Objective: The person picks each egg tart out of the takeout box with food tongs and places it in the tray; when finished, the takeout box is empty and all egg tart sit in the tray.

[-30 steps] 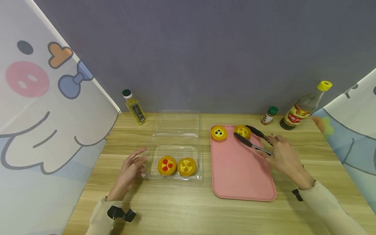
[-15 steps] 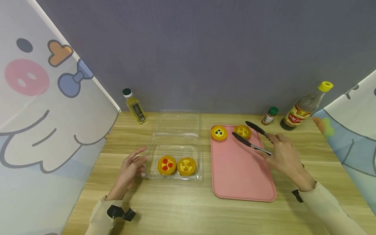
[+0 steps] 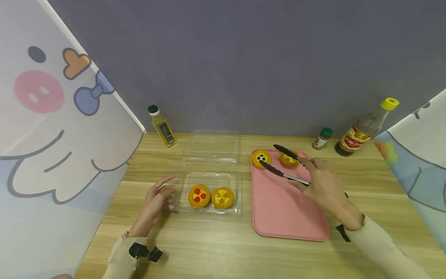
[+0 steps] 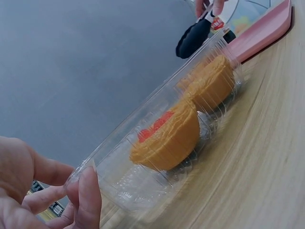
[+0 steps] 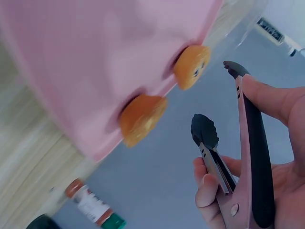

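Note:
My right hand holds a pair of tongs, black-tipped with metal arms. The tips are spread with nothing between them, over the back of a pink tray. On that tray sit a tart with dark blue dots and a tart with orange wedges, partly covered by the tongs in the head view. My left hand pinches the left rim of a clear plastic box between thumb and finger. Inside its front half lie a red-topped tart and another wedge-topped tart.
The box's clear lid lies folded back toward the wall. Behind it to the left stands an oil bottle. A small green-capped spice jar and a yellow-capped sauce bottle stand at the back right.
The tongs have opened off the wedge-topped tart on the tray, and my right hand has carried them up and leftward. My left hand has stayed at the box.

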Motion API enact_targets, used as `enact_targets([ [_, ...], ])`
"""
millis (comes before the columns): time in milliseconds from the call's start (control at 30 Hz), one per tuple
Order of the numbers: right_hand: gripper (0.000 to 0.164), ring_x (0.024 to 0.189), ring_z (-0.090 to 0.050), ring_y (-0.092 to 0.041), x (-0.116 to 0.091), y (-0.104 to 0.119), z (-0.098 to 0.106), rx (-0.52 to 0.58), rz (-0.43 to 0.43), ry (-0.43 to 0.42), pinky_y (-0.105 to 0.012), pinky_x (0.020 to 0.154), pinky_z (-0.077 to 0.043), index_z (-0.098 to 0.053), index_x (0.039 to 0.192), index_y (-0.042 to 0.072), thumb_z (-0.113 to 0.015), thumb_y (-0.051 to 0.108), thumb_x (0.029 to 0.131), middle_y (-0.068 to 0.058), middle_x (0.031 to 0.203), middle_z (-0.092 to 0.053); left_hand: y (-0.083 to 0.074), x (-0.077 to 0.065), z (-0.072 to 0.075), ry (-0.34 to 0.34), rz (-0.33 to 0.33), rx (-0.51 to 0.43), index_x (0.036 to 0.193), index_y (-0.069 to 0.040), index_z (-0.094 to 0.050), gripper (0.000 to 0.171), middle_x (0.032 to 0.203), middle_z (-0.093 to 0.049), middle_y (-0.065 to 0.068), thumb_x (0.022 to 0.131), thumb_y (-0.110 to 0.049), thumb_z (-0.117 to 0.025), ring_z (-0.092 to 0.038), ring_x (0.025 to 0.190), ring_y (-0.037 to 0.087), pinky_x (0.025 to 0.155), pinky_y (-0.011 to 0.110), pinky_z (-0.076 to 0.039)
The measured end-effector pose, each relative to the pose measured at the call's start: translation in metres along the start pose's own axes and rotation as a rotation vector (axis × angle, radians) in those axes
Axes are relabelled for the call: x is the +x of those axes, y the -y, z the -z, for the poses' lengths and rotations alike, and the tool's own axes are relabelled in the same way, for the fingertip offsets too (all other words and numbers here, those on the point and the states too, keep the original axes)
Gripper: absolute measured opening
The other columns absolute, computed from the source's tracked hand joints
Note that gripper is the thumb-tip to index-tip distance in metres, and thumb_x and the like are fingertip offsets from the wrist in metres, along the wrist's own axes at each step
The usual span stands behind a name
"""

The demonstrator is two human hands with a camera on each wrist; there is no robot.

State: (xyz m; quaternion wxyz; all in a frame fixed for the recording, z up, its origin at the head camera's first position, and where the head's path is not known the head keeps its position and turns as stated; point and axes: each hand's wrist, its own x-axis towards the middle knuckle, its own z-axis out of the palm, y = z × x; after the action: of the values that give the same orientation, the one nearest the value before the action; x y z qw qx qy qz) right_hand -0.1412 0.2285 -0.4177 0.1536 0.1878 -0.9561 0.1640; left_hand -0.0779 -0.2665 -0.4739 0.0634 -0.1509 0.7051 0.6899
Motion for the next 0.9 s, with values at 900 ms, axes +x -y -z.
enact_targets([
  [900, 0.082, 0.114, -0.062, -0.031, 0.023, 0.077, -0.017, 0.068, 0.249, 0.183, -0.042, 0.069, -0.060, -0.061, 0.143, 0.009, -0.094, 0.041, 0.075, -0.012, 0.129, -0.062, 0.000, -0.002, -0.004, -0.022, 0.002, -0.015, 0.154, -0.011, -0.048, 0.049, 0.095, -0.066, -0.003, 0.106, -0.010, -0.059, -0.051, 0.060, 0.006, 0.051, 0.021, -0.052],
])
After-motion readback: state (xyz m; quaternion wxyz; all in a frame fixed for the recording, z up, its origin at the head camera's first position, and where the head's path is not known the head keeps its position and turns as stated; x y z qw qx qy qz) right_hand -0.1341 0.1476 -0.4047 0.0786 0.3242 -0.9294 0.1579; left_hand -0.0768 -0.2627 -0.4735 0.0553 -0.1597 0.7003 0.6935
